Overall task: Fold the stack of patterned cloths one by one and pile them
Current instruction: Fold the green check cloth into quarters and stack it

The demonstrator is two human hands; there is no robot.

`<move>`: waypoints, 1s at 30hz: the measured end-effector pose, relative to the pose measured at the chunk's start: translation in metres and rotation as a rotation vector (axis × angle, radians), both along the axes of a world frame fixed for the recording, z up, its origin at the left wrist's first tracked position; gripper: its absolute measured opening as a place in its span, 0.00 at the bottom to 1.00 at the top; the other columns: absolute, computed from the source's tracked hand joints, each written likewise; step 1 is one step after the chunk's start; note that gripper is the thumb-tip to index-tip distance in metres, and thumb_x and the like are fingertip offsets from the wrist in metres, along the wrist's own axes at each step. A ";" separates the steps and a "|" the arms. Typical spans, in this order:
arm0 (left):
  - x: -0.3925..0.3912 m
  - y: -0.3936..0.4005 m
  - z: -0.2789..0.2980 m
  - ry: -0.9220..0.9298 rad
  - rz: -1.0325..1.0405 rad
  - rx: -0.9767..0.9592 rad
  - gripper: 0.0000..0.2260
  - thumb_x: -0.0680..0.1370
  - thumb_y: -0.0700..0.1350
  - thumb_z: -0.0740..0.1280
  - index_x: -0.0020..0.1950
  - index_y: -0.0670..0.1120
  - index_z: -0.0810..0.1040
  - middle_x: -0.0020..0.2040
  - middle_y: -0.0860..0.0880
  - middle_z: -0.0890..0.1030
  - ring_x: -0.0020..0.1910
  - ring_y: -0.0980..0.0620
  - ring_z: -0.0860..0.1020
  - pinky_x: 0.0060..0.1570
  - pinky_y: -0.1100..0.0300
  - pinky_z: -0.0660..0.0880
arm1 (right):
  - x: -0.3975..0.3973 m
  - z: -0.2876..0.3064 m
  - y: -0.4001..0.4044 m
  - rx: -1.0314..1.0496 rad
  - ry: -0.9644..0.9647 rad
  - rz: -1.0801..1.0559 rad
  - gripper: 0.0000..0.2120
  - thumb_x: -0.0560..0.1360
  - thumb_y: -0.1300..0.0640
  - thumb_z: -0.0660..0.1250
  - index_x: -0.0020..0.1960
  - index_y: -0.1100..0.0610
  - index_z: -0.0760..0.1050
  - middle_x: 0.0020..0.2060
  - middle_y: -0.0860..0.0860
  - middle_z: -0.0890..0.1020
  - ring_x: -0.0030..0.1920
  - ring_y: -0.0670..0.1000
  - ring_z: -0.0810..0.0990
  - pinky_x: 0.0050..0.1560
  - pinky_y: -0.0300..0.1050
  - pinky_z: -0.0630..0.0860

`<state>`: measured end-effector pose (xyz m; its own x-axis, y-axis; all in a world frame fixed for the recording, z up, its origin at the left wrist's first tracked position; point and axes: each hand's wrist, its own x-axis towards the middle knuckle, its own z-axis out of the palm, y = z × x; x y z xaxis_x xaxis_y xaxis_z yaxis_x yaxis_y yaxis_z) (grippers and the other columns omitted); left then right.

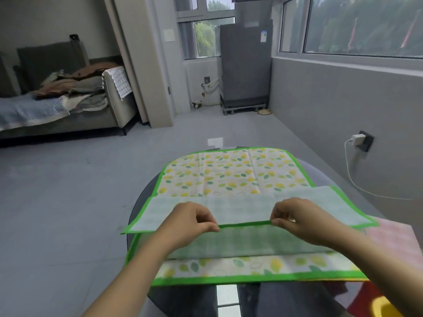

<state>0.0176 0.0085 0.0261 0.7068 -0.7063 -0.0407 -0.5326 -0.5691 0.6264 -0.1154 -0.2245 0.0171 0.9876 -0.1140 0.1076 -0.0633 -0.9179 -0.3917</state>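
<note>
A green-edged cloth (231,172) printed with yellow lemons and green leaves lies spread on a dark round table (146,195). Its near part is lifted and turned over toward the far side, so the pale checked underside (242,209) faces up. My left hand (190,221) pinches the raised green edge left of the middle. My right hand (299,219) pinches the same edge right of the middle. Underneath lies another lemon-print cloth (251,267) with a green border, near the table's front.
A pink cloth (393,239) shows at the right under the green ones, and a red and yellow patterned piece (375,300) lies at the bottom right. Grey floor surrounds the table. A sofa (68,106) piled with clothes stands far left, and a charger cable (357,179) hangs from the right wall.
</note>
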 end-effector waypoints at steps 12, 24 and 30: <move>-0.013 0.011 -0.046 0.062 -0.032 0.096 0.04 0.67 0.46 0.76 0.36 0.52 0.82 0.37 0.54 0.82 0.36 0.63 0.77 0.35 0.69 0.73 | -0.022 -0.049 0.005 0.148 0.043 0.038 0.03 0.68 0.50 0.73 0.38 0.45 0.79 0.39 0.43 0.78 0.45 0.40 0.74 0.45 0.28 0.67; -0.011 -0.014 -0.053 -0.141 -0.126 0.066 0.07 0.72 0.58 0.70 0.44 0.57 0.80 0.48 0.57 0.75 0.50 0.60 0.73 0.59 0.62 0.64 | -0.021 -0.055 0.004 0.169 0.041 0.034 0.07 0.66 0.48 0.75 0.37 0.41 0.77 0.40 0.42 0.78 0.47 0.39 0.73 0.45 0.25 0.64; -0.008 -0.049 -0.067 -0.263 -0.156 0.041 0.10 0.78 0.54 0.63 0.56 0.54 0.79 0.57 0.56 0.71 0.63 0.57 0.66 0.62 0.63 0.54 | -0.021 -0.054 0.004 0.166 0.047 0.038 0.07 0.66 0.48 0.75 0.39 0.40 0.77 0.41 0.43 0.78 0.47 0.40 0.72 0.45 0.25 0.65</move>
